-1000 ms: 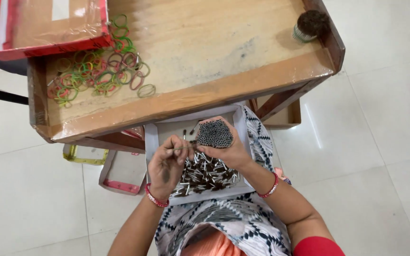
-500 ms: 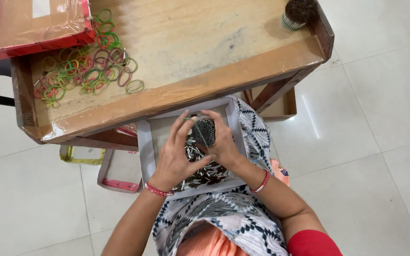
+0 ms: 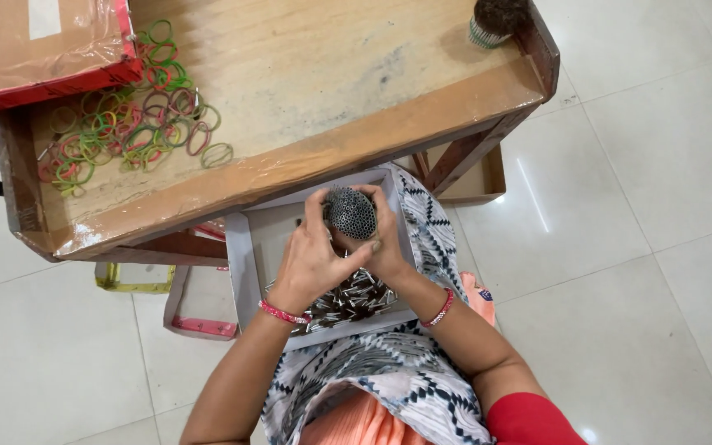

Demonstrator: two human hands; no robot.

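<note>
Hands are now closing together: left hand (image 3: 311, 264) and right hand (image 3: 385, 247) are wrapping their fingers around the stick bundle (image 3: 350, 213), lifted over the white tray (image 3: 245, 247). Rubber bands (image 3: 125, 124) are lying at ten o'clock on the tabletop (image 3: 331, 74).

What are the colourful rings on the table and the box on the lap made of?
The rings look like rubber: thin, floppy loops in green, pink and yellow. The box seems to be cardboard: thin, matte grey-white walls. The table looks like bare, scuffed wood.
</note>
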